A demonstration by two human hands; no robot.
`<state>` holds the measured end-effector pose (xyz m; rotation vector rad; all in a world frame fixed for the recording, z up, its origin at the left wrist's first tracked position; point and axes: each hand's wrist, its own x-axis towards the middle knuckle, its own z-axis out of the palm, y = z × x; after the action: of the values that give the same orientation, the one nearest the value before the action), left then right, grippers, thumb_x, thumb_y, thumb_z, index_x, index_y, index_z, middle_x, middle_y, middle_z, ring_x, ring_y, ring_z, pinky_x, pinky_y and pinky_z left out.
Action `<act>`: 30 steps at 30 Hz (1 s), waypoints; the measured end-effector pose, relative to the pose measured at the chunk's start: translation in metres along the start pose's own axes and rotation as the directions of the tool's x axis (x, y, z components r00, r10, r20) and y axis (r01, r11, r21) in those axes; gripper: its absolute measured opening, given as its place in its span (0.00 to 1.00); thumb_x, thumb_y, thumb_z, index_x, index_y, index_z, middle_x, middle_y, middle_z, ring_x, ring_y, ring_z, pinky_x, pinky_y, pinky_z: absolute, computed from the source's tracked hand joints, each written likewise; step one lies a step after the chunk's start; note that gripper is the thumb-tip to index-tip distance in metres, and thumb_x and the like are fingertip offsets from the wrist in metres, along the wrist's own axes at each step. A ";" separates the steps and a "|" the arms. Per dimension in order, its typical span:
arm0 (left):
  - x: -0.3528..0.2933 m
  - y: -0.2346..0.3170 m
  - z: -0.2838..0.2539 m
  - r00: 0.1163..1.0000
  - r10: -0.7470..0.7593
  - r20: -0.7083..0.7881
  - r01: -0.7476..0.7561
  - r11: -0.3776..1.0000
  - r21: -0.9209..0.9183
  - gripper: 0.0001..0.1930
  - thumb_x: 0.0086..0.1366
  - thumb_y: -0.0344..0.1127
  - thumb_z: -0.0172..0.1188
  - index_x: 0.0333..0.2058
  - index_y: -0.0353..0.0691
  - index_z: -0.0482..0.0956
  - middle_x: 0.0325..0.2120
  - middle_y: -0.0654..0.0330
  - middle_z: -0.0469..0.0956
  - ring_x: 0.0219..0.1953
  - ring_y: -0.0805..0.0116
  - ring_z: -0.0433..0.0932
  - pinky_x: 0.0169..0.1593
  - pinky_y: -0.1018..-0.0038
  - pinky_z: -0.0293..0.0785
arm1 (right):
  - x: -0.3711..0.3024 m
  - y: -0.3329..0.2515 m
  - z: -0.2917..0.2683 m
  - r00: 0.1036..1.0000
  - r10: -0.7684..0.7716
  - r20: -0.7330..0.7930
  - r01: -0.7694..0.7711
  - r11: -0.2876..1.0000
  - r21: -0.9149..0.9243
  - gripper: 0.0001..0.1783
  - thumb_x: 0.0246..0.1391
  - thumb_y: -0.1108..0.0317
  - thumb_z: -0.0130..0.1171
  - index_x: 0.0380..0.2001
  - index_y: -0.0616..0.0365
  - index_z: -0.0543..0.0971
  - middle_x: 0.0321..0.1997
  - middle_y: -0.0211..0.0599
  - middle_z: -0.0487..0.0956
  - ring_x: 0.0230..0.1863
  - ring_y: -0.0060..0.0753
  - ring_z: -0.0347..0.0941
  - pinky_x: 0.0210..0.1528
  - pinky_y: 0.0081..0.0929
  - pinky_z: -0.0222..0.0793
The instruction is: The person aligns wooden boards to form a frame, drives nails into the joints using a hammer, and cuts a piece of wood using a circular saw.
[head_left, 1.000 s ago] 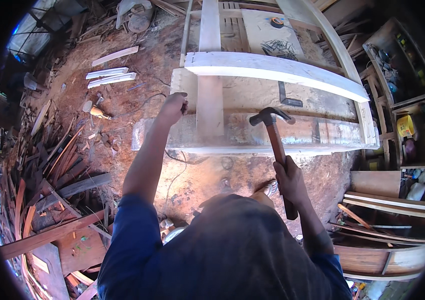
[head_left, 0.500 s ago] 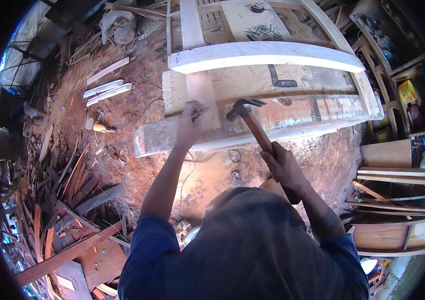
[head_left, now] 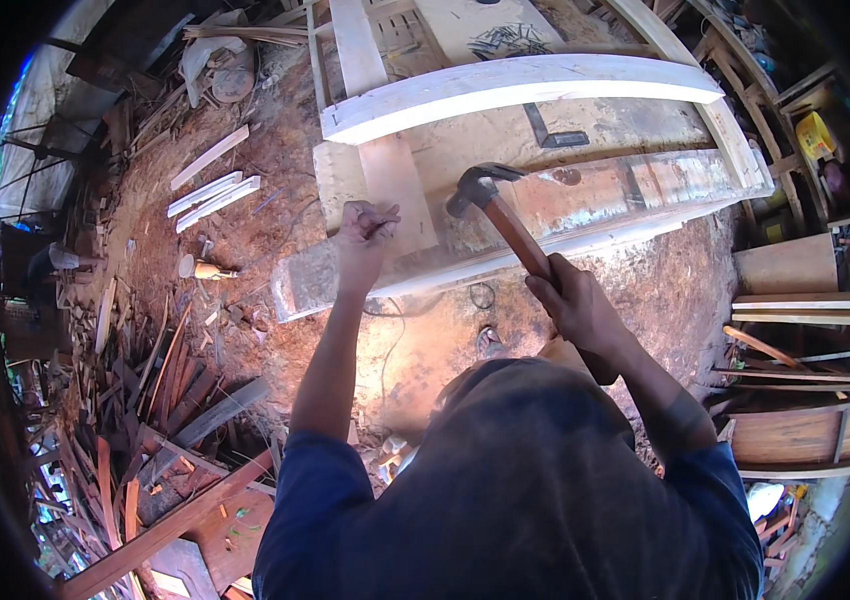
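Note:
My right hand is closed round the wooden handle of a claw hammer, its dark head raised over the near edge of a worn workbench. To the left, my left hand has its fingers curled together above the bench's left end; anything in them is too small to make out. Below and beside it lies a pale flat board. Just beyond both hands, a whitish beam crosses the wooden frame. A dark carpenter's square lies behind the hammer, and a heap of nails farther off.
Pale wood strips and a yellowish wooden-looking tool lie on the dirt floor at left. Scrap wood is heaped at lower left. Shelves with a yellow container and stacked boards line the right side.
The view has shifted slightly, so the bench sits a little differently. My left hand has turned somewhat, its fingers still curled. The hammer stays raised in my right hand.

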<state>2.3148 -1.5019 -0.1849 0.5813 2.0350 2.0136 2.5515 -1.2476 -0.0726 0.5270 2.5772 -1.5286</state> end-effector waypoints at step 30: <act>-0.011 0.008 -0.008 1.000 0.021 0.022 -0.027 0.930 0.367 0.09 0.65 0.22 0.63 0.44 0.33 0.85 0.36 0.57 0.87 0.37 0.74 0.84 0.44 0.77 0.79 | 0.028 -0.042 0.017 0.974 -0.205 0.101 0.214 0.972 -0.094 0.17 0.67 0.60 0.58 0.35 0.65 0.69 0.22 0.60 0.74 0.27 0.68 0.73 0.29 0.49 0.64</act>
<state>2.3225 -1.5139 -0.1783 0.6902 2.4230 1.6358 2.5093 -1.2740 -0.0539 0.1745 2.6949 -1.4273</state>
